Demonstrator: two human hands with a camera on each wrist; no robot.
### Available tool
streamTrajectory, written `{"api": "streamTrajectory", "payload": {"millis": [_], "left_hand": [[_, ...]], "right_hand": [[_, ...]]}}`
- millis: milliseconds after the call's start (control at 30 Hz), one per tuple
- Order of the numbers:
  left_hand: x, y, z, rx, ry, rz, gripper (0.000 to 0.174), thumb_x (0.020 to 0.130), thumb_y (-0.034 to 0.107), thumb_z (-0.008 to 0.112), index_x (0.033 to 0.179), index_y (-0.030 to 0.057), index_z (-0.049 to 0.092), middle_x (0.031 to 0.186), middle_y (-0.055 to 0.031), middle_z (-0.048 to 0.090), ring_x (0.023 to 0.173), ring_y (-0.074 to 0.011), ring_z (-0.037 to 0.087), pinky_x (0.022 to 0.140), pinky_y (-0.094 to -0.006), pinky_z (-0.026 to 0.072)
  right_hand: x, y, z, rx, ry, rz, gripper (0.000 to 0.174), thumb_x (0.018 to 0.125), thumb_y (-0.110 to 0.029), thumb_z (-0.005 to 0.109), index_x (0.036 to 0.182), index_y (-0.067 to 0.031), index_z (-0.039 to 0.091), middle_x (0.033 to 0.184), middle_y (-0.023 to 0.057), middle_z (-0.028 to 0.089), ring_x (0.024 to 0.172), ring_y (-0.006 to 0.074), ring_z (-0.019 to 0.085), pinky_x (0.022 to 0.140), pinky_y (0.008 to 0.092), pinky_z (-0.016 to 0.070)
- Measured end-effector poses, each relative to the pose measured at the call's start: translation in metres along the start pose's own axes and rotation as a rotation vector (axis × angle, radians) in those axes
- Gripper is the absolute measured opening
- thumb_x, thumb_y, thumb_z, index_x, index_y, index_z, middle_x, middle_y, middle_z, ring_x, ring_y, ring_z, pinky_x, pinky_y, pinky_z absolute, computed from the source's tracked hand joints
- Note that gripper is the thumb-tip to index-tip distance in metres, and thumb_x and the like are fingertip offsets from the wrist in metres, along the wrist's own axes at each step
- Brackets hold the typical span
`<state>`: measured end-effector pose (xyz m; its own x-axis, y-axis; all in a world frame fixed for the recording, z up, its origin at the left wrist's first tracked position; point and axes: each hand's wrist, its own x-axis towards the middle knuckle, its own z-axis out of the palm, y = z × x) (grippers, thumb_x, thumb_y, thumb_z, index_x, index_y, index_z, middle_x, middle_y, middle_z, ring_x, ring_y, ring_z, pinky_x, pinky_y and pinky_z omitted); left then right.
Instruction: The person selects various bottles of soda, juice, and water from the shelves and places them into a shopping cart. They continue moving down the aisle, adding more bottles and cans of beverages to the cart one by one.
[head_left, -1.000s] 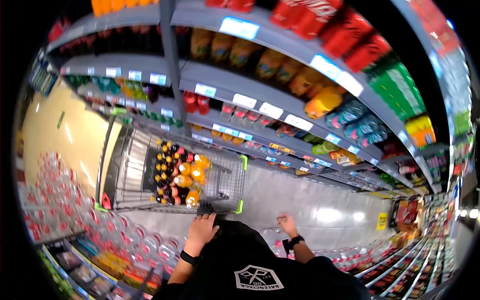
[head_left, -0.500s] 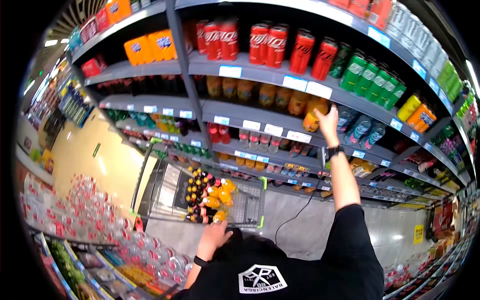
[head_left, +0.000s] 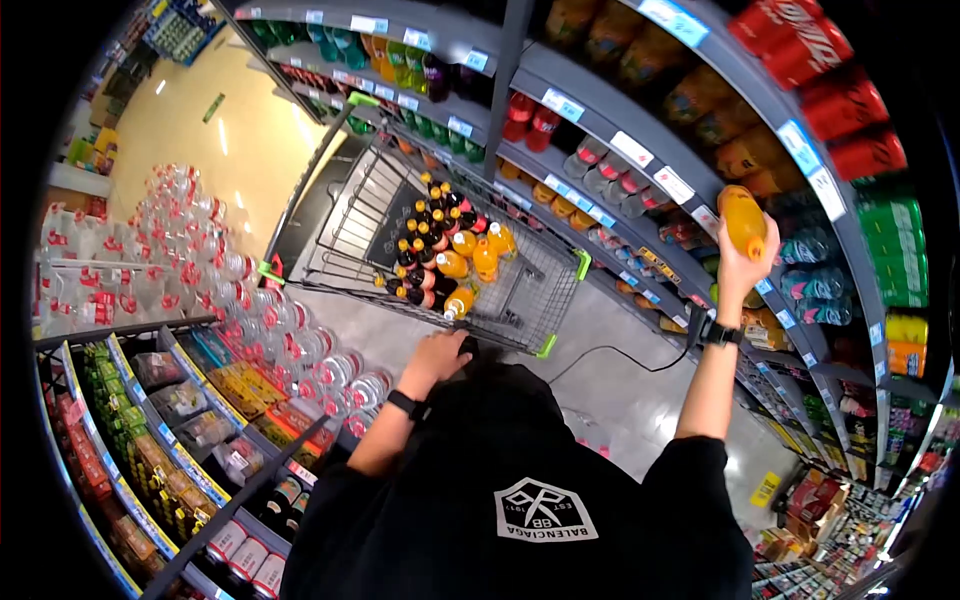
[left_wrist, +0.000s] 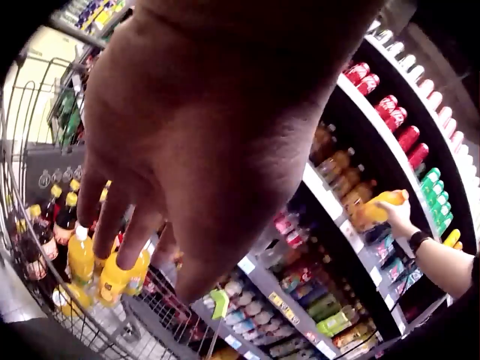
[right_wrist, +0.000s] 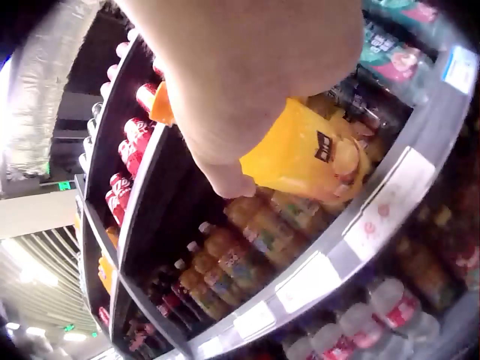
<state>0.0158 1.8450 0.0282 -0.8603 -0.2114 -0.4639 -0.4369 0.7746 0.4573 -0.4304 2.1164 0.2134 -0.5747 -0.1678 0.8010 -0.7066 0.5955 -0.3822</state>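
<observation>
My right hand [head_left: 742, 265] grips a bottle of orange drink [head_left: 741, 218] just in front of the shelf. Up close in the right wrist view, the same bottle [right_wrist: 304, 154] is tilted, its orange cap by my wrist and its base near the shelf's price labels. My left hand [head_left: 437, 358] is at the near side of the shopping cart [head_left: 540, 290]. Extended fingers [left_wrist: 142, 229] of that hand overlap the cart in the left wrist view. Inside the cart are several orange drink bottles [head_left: 486, 260] beside a group of dark bottles with yellow caps [head_left: 425, 225].
Shelves [head_left: 600, 110] of drinks run along the far side, with red cans [head_left: 790, 40] and green cans [head_left: 893, 250] at the right. Clustered large clear bottles [head_left: 310, 350] stand on the left. A black cable [head_left: 610, 348] hangs from my right wrist.
My right hand rose from low beside my body to the shelf, took hold of an orange drink bottle and now has it out at the shelf front. My left hand stays near the cart; the head view turned.
</observation>
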Motion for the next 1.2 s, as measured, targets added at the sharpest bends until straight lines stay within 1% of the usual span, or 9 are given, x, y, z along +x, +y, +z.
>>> {"api": "streamTrajectory", "payload": {"millis": [133, 267, 333, 400, 600, 700, 800, 900, 1200], "left_hand": [[0.069, -0.054, 0.048, -0.148, -0.017, 0.001, 0.044, 0.09, 0.037, 0.07, 0.122, 0.0062, 0.068, 0.122, -0.0182, 0.068, 0.115, -0.0392, 0.064, 0.097, -0.0507, 0.053], [0.124, -0.092, 0.063, -0.181, -0.207, -0.202, 0.044, 0.09, 0.037, 0.068, 0.121, 0.0054, 0.07, 0.122, -0.0196, 0.068, 0.115, -0.0411, 0.064, 0.098, -0.0508, 0.0529], [0.144, -0.119, 0.096, -0.12, -0.277, -0.299, 0.043, 0.091, 0.035, 0.063, 0.123, 0.0069, 0.07, 0.128, -0.0186, 0.066, 0.121, -0.0393, 0.062, 0.098, -0.0524, 0.0522], [0.159, -0.122, 0.104, -0.021, -0.31, -0.419, 0.041, 0.092, 0.032, 0.059, 0.124, 0.0092, 0.071, 0.135, -0.0146, 0.063, 0.129, -0.0369, 0.055, 0.104, -0.052, 0.0461], [0.202, -0.143, 0.145, 0.141, -0.639, -0.494, 0.044, 0.099, 0.033, 0.051, 0.134, 0.0132, 0.068, 0.143, -0.01, 0.058, 0.136, -0.0347, 0.046, 0.108, -0.0514, 0.0315], [0.211, -0.149, 0.177, 0.139, -0.581, -0.521, 0.044, 0.098, 0.031, 0.053, 0.135, 0.0114, 0.067, 0.14, -0.0125, 0.058, 0.132, -0.0381, 0.047, 0.109, -0.0541, 0.0298], [0.219, -0.15, 0.175, 0.144, -0.55, -0.575, 0.043, 0.097, 0.031, 0.055, 0.133, 0.0107, 0.068, 0.138, -0.0136, 0.059, 0.13, -0.0396, 0.048, 0.104, -0.0543, 0.0328], [0.218, -0.154, 0.183, 0.178, -0.457, -0.57, 0.043, 0.096, 0.04, 0.058, 0.128, 0.012, 0.07, 0.131, -0.0109, 0.065, 0.124, -0.0353, 0.055, 0.098, -0.0525, 0.0366], [0.231, -0.162, 0.076, 0.113, -0.243, -0.359, 0.048, 0.092, 0.056, 0.062, 0.095, 0.0114, 0.079, 0.096, -0.0074, 0.075, 0.096, -0.0258, 0.071, 0.081, -0.0414, 0.0495]], "right_hand": [[-0.058, -0.064, 0.004, 0.252, 0.029, 0.288, 0.072, 0.071, -0.014, 0.094, 0.129, -0.0014, 0.055, 0.128, 0.013, 0.06, 0.116, 0.0258, 0.06, 0.104, 0.0392, 0.049], [-0.154, -0.096, 0.036, 0.133, -0.422, 0.442, 0.077, 0.066, -0.016, 0.094, 0.13, -0.0039, 0.054, 0.123, 0.0124, 0.061, 0.114, 0.0252, 0.062, 0.1, 0.0399, 0.0525], [-0.205, -0.119, 0.063, 0.316, -0.656, 0.803, 0.078, 0.066, -0.02, 0.094, 0.131, -0.0045, 0.054, 0.119, 0.0115, 0.065, 0.108, 0.0257, 0.066, 0.096, 0.0391, 0.0545], [-0.254, -0.133, 0.095, 0.15, -0.888, 0.782, 0.078, 0.066, -0.021, 0.094, 0.131, -0.0033, 0.055, 0.116, 0.0109, 0.068, 0.104, 0.0251, 0.068, 0.093, 0.0365, 0.0558], [-0.424, -0.115, 0.192, 0.169, -0.816, 1.159, 0.07, 0.071, -0.017, 0.092, 0.129, 0.0007, 0.056, 0.113, 0.0101, 0.069, 0.1, 0.0216, 0.069, 0.092, 0.0364, 0.0553], [-0.48, -0.101, 0.233, 0.379, -0.648, 1.601, 0.038, 0.08, -0.014, 0.086, 0.11, -0.0005, 0.066, 0.105, 0.0087, 0.072, 0.093, 0.0199, 0.069, 0.087, 0.0347, 0.0555], [-0.462, -0.119, 0.264, 0.072, -0.679, 1.57, 0.057, 0.075, -0.013, 0.089, 0.122, -0.0017, 0.06, 0.114, 0.0095, 0.069, 0.101, 0.0208, 0.067, 0.089, 0.0351, 0.0552], [-0.458, -0.121, 0.281, 0.254, -0.72, 1.418, 0.068, 0.072, -0.012, 0.091, 0.129, -0.0034, 0.054, 0.119, 0.0098, 0.065, 0.108, 0.0212, 0.064, 0.092, 0.035, 0.0543], [-0.479, -0.126, 0.32, 0.141, -1.168, 1.092, 0.065, 0.072, -0.016, 0.089, 0.127, -0.0046, 0.057, 0.112, 0.0153, 0.072, 0.104, 0.0316, 0.069, 0.09, 0.0408, 0.0547]]}}
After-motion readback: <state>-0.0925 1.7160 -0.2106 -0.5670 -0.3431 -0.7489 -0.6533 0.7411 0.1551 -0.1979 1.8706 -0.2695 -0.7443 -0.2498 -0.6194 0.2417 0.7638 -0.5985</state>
